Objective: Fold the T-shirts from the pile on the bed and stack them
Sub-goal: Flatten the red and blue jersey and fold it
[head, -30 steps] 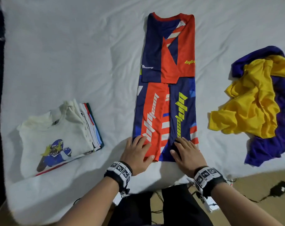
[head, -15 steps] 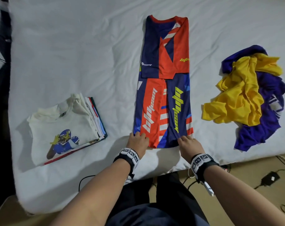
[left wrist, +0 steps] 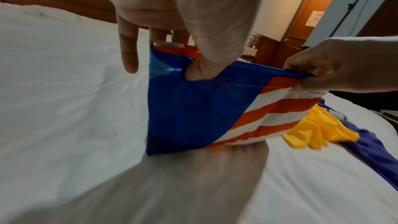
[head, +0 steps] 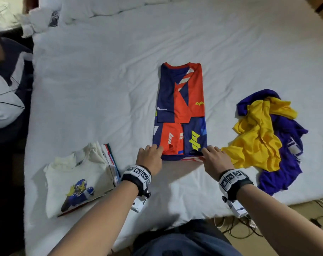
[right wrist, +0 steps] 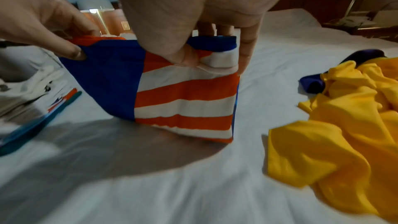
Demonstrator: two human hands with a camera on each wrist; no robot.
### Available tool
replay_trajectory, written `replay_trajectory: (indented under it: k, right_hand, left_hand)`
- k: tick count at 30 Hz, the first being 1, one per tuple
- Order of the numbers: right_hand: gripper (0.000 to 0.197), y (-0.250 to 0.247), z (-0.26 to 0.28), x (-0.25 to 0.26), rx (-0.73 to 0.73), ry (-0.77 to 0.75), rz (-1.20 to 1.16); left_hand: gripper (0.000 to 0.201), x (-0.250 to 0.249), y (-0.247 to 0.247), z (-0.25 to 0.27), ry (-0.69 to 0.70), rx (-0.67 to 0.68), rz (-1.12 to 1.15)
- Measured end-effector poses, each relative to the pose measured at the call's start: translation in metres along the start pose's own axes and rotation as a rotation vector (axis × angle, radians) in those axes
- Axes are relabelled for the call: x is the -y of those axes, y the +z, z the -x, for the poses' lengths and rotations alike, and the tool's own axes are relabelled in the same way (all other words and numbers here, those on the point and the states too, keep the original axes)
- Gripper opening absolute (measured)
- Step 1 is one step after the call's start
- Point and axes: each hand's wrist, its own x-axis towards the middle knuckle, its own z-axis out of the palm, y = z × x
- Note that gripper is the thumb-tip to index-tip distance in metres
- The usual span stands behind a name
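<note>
White bedding (head: 105, 85) is covering the wide bed as a person is standing at its near edge, seen from the head camera, with a red-and-navy T-shirt (head: 181, 100) lying folded into a long strip at the middle of the mattress. The left hand (head: 150, 157) and the right hand (head: 217, 160) are each gripping a near corner of that shirt's hem, which is rising off the sheet and turning its underside toward the person. A stack of folded shirts (head: 79, 180), topped by a cream one with a blue cartoon print, is sitting near the bed's left edge, well apart from the strip, while a loose pile of yellow and purple shirts (head: 264, 137) is lying to the right, just beside the right hand. From the left wrist, the left hand (left wrist: 183, 16) is pinching the hem of the red-and-navy T-shirt (left wrist: 193, 113) between thumb and curled fingers, with the little finger hanging free beside the cloth, and the right hand (left wrist: 344, 67) is clamping the far corner. From the right wrist, the right hand (right wrist: 193, 11) is pinching the striped corner of the shirt (right wrist: 183, 94) with its thumb pressing in front, the left hand (right wrist: 41, 28) is holding the navy corner, and the yellow cloth (right wrist: 336, 134) is spreading just to the right.
</note>
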Motion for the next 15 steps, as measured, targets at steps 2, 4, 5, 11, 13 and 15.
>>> replay_trajectory:
  k: [2, 4, 5, 11, 13, 15]
  right_hand:
    - [0.027, -0.016, -0.026, -0.006, -0.017, 0.001, -0.007]
    - [0.029, -0.031, -0.056, -0.014, -0.037, -0.001, -0.015]
    - [0.030, -0.037, -0.072, -0.018, -0.042, -0.001, -0.019]
    - [0.028, -0.055, -0.168, -0.042, 0.001, 0.050, -0.041]
    - [0.035, -0.053, -0.200, -0.052, 0.009, 0.057, -0.050]
    - [0.041, -0.049, -0.232, -0.062, 0.035, 0.062, -0.053]
  left_hand:
    - [0.037, 0.004, -0.019, -0.021, -0.011, -0.020, 0.016]
    - [0.043, 0.009, -0.038, -0.048, -0.024, -0.041, 0.034]
    - [0.045, 0.011, -0.046, -0.063, -0.032, -0.052, 0.039]
    - [0.052, 0.029, -0.083, -0.161, -0.062, -0.069, 0.092]
    - [0.050, 0.035, -0.088, -0.197, -0.070, -0.061, 0.106]
    - [0.048, 0.042, -0.090, -0.230, -0.075, -0.044, 0.120]
